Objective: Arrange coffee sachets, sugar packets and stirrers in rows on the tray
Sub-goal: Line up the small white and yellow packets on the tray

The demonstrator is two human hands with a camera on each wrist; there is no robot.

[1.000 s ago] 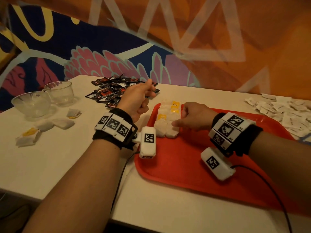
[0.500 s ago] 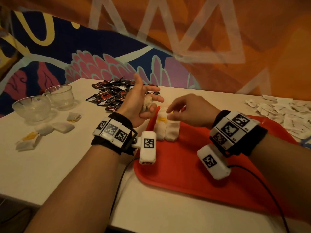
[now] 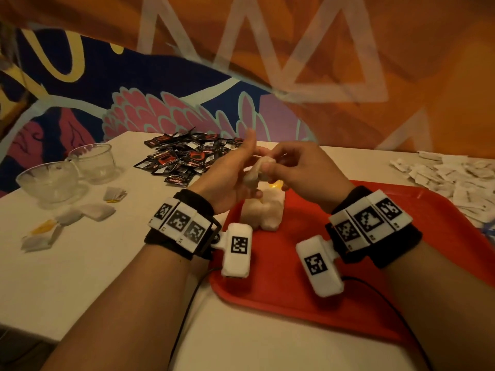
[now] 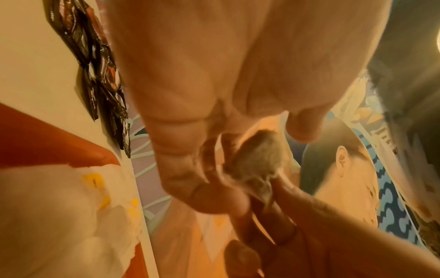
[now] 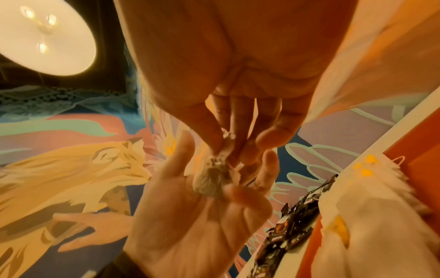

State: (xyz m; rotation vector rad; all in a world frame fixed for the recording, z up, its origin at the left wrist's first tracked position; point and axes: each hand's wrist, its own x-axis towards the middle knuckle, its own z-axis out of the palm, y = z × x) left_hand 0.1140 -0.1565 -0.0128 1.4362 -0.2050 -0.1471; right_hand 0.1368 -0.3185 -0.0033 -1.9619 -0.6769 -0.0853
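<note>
Hands meet above the red tray (image 3: 348, 303): the right hand (image 3: 302, 172) pinches a small white pouch (image 3: 255, 174) by its top, while the left hand (image 3: 227, 183) lies spread beneath it, palm cupping the pouch. Two short rows of white pouches (image 3: 263, 212) already lie at the tray's far left corner, some with yellow tags. Much appears left, by the look of it: a heap of dark sachets (image 3: 187, 159) and a scatter of white packets (image 3: 455, 175) sit untouched on the table (image 3: 93, 277), and loose pouches (image 3: 67, 220) lie near two glass cups (image 3: 69, 172). No stirrers can be made out.
</note>
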